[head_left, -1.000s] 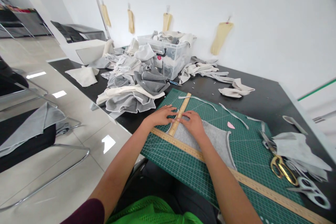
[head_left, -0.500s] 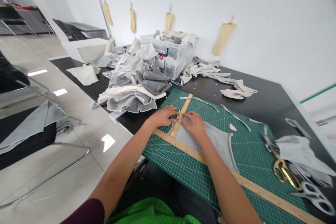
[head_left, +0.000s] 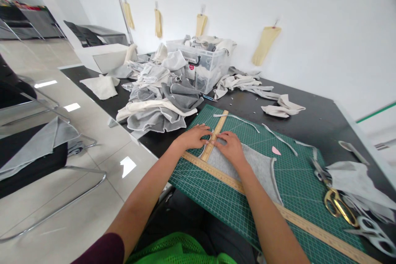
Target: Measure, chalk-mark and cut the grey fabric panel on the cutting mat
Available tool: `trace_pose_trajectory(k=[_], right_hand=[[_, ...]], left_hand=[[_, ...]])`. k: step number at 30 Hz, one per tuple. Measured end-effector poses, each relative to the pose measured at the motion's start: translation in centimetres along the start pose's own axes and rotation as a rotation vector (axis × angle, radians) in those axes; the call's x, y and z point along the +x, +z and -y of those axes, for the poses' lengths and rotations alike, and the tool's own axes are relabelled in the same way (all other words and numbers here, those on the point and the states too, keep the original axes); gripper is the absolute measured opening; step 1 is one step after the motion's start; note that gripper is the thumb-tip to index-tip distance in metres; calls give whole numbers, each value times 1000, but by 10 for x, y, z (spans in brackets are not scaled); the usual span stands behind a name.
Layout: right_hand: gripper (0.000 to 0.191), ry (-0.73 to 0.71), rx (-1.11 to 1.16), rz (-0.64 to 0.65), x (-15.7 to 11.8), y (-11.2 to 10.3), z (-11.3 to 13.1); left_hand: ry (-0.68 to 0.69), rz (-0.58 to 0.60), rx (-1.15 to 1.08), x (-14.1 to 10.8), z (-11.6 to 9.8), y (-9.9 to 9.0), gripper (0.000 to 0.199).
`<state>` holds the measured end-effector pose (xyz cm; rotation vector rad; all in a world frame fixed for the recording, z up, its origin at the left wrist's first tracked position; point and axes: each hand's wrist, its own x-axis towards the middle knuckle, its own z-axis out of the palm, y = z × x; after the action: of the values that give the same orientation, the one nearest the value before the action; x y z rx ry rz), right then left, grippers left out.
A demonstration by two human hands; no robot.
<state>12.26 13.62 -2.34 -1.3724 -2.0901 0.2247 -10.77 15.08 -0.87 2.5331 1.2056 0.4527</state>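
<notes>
Bright, even indoor light, soft shadows; source out of view. White glare patches on floor tiles. Wide-angle bowing, edges stretched; top right corner dark and blurred. Slight softness overall, far background fuzzy, fine ruler markings unreadable.

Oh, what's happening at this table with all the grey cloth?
Someone's left hand and right hand are both on a short wooden ruler, set across a piece of grey cloth on a green cutting mat. A long wooden ruler lies along the near side of the cloth. Gold-handled scissors and white-handled scissors lie off to the right, in neither hand.
</notes>
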Motion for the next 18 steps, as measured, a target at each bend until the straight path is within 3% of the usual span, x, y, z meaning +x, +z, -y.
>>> trace_pose_trajectory(k=[18], right_hand=[[35, 10, 7, -10, 0, -2, 3]], left_hand=[[-4, 16, 0, 0, -2, -3, 46]])
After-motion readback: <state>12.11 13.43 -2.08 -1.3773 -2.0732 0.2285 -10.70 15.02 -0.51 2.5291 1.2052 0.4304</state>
